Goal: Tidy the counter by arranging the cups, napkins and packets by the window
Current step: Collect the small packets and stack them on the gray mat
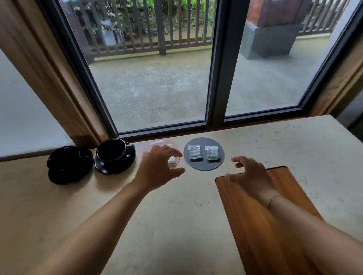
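**Cups, napkin and packets: window-side counter, items as found**

Cups, two, black. Left cup sits on a black saucer at the far left of the row; right cup sits upright on its own black saucer, handle turned to the right. The two saucers lie just beside each other, close to the window frame.

Packets, two, pale green with white tops. Left packet and right packet lie flat, side by side and slightly apart, on a round dark grey coaster.

Napkin, white, folded; only a corner shows past the fingers. It lies on a clear pink-tinted glass plate, which stands between the right saucer and the grey coaster.

Left hand: hovering over the glass plate, fingers spread and loosely curved, thumb apart, grasping nothing. Whether a fingertip touches the plate cannot be told.

Right hand: over the far end of a wooden board, fingers relaxed and slightly bent, grasping nothing.

Counter: pale stone, speckled; the wooden board is set flush into it at the right.

Window: dark-framed, two panes, directly behind the row of items; a paved terrace and a wooden railing show through it.
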The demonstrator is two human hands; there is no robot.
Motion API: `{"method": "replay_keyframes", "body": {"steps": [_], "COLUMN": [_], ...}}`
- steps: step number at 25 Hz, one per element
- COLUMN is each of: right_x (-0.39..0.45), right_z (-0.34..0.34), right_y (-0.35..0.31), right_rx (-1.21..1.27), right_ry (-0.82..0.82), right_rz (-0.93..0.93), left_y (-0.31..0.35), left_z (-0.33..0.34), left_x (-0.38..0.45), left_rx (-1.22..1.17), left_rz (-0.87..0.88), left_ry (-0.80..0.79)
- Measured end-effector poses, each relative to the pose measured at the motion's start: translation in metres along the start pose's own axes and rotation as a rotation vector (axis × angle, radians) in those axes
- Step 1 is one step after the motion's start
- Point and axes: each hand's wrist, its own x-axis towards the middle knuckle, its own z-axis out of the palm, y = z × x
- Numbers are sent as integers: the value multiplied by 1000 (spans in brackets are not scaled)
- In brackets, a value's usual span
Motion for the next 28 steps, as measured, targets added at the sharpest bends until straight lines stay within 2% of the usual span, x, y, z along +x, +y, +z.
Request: {"method": "replay_keyframes", "body": {"steps": [8, 12, 16, 24, 28], "right_x": [17, 37, 61, 125, 155], "right_z": [-43, -52, -40, 14, 41], "right_y": [33, 54, 63, 68, 67], "right_rx": [-147, -202, -243, -290, -361], "right_ry": [-80, -34, 4, -99, -147], "right_rz": [-174, -291, -414, -330, -353], "left_y": [53, 71, 58, 23, 4], "left_z": [22, 36, 58, 109, 137], "left_x": [-4, 8, 29, 101, 130], "left_rx": [83, 123, 148, 125, 153], "left_rz": [-74, -107, -116, -97, -38], "left_ry": [23, 49, 14, -89, -159]}}
